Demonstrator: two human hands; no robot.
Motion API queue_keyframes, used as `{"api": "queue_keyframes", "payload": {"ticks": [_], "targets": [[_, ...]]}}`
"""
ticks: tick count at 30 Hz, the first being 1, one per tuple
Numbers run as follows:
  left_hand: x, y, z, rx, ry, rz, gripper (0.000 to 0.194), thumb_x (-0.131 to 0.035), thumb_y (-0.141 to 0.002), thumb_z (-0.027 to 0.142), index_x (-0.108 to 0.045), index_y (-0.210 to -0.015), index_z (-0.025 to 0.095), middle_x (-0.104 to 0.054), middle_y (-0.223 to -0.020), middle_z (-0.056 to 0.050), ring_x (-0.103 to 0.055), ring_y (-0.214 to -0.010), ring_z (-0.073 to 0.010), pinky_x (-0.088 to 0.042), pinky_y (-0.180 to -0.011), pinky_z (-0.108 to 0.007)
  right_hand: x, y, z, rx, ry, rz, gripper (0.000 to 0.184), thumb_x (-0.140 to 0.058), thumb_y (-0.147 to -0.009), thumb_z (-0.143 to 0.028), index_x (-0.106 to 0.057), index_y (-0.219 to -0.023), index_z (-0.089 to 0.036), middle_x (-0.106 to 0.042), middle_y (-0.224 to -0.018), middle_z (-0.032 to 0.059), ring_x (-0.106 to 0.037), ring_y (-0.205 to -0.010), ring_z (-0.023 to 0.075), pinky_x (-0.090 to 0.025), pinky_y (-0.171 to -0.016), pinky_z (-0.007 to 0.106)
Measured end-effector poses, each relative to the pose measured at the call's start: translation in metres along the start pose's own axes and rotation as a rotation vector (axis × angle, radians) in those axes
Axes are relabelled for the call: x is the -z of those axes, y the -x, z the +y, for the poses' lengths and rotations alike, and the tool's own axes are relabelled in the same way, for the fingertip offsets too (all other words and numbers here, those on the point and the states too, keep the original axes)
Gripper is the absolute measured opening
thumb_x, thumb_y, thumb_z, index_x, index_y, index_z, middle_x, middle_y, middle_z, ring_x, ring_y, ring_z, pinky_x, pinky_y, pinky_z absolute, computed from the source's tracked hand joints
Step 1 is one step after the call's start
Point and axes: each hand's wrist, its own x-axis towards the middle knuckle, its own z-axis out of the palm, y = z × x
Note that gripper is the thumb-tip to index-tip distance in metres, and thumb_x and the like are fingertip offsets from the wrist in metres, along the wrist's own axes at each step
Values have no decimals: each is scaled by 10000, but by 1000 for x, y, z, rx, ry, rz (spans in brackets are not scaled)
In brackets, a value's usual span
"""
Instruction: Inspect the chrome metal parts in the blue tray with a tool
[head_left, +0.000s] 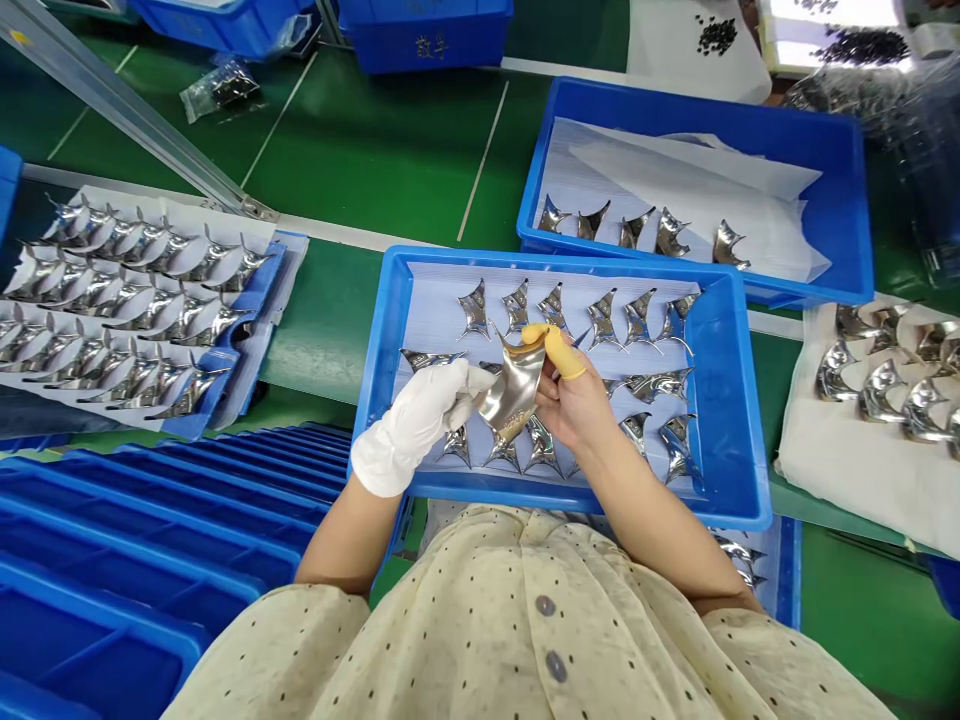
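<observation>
A shiny curved metal piece with pointed corners [513, 390] is held between my two hands above a blue tray [752, 430]. My left hand [424, 415], in a white glove, pinches its left edge. My right hand [574, 390], with yellow finger cots on the thumb and a finger, grips its upper right side. Below and around them, rows of similar metal pieces [604, 320] lie on a white liner in the tray. My hands partly hide the middle row.
Behind stands another blue tray [855, 200] with several metal pieces and white sheets. At left, rows of pieces fill a paper-lined tray [281, 285]; stacked blue crates [172, 540] stand below. More pieces lie on a white cloth [840, 470] at right. A metal post [142, 120] slants at upper left.
</observation>
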Motion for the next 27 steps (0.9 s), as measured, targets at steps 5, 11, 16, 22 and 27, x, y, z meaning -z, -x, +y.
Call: {"api": "queue_keyframes", "payload": {"ticks": [5,11,16,22,27], "targets": [[0,2,0,11,35,-23,562,-618,-898,729,-819,-876,204,-514,-509,7,-435,-472,-124,-342,-474,-287,2,-8,3,-65,-118,14,519,-769,-755,-719,-534,-848,-266,-300,-574,-93,-193,-462,90,-190,-417,252],[-11,-4,16,72,95,71,366,-956,-611,421,-708,-724,177,-596,-615,19,-420,-494,-67,-305,-445,-217,-1,-3,1,-61,-96,-145,530,-745,-773,-745,-600,-789,-236,-344,-541,-95,-163,-449,71,-143,-434,242],[-7,-15,11,88,530,178,402,-985,-617,358,-637,-702,175,-516,-581,67,-284,-433,-11,-267,-399,-165,1,12,0,-93,-111,-294,334,-750,-841,-534,-732,-866,-202,-383,-463,-100,-156,-428,65,-130,-452,250],[-12,-21,2,263,765,121,367,-629,-1026,329,-618,-701,161,-460,-523,46,-439,-447,-61,-452,-503,-189,-6,17,-1,-163,-255,-360,246,-809,-699,-277,-785,-937,-220,-751,-828,0,-174,-440,25,-127,-436,239],[-18,-27,-5,236,843,94,334,-529,-1068,239,-694,-796,137,-591,-627,4,-504,-478,-60,-473,-523,-181,-19,11,5,-135,-196,-205,333,-888,-692,-445,-762,-892,-211,-710,-735,-6,-199,-446,33,-149,-444,236]]}}
